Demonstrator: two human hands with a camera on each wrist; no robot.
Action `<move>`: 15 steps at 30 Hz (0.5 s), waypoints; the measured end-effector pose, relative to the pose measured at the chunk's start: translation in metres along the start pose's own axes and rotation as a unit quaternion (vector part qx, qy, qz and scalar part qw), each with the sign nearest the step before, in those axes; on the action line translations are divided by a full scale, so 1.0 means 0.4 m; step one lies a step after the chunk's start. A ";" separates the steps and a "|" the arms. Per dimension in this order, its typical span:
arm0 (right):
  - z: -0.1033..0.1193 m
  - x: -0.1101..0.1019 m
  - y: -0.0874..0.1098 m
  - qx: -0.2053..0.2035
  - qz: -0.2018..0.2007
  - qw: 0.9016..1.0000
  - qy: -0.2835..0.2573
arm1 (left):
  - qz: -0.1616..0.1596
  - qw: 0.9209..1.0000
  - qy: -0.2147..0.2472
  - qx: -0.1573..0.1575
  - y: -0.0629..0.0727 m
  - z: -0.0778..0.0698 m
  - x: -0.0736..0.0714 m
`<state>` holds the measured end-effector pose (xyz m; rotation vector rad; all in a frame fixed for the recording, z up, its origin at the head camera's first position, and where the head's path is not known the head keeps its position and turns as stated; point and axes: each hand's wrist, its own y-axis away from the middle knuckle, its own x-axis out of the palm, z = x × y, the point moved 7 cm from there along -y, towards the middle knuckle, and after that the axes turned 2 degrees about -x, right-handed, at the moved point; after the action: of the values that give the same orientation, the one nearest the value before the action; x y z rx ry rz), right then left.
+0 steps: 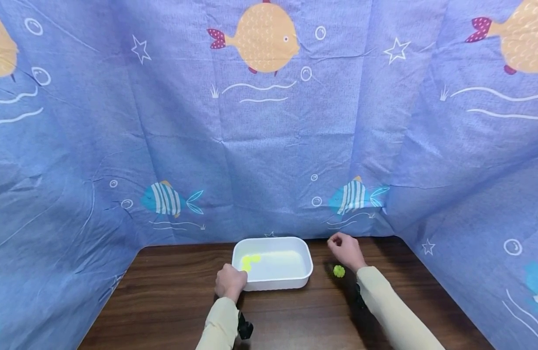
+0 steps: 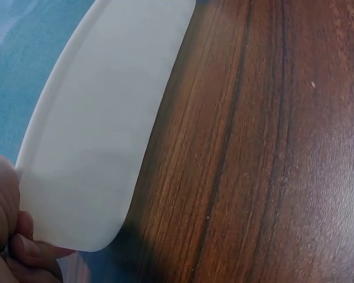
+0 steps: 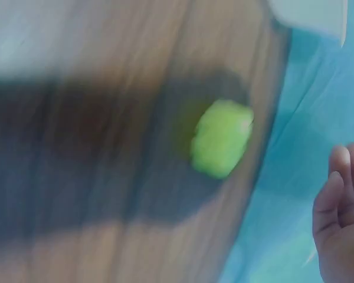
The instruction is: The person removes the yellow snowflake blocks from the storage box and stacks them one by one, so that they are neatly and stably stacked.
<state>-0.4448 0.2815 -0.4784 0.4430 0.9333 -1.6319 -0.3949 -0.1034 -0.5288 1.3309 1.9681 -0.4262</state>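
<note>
My left hand (image 1: 231, 281) grips the white tray (image 1: 275, 285) at its near-left corner
One green piece (image 1: 339, 271) left outside, off the tray's right edge; yellow pieces (image 1: 246, 265) already inside, left end; my right hand (image 1: 348, 251), loosely curled, apparently empty, hovers towards the table's (image 1: 177, 296) far edge

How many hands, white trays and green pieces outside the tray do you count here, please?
Hands: 2, left hand and right hand
White tray: 1
Green piece outside the tray: 1
Total: 4
The yellow pieces inside the tray blur together, so I left them out.
</note>
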 end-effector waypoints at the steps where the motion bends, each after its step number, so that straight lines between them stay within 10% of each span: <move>1: 0.021 0.012 -0.005 -0.008 -0.002 1.000 -0.004 | 0.001 1.000 -0.004 0.002 -0.001 -0.001 -0.001; 15: 0.335 0.267 -0.005 -0.161 0.096 0.981 0.045 | 0.006 1.000 -0.012 0.017 -0.002 -0.004 0.004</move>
<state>-0.4511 0.1104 -0.4719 0.3711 1.1634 -1.2663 -0.3965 -0.1015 -0.5289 1.3516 1.9405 -0.4694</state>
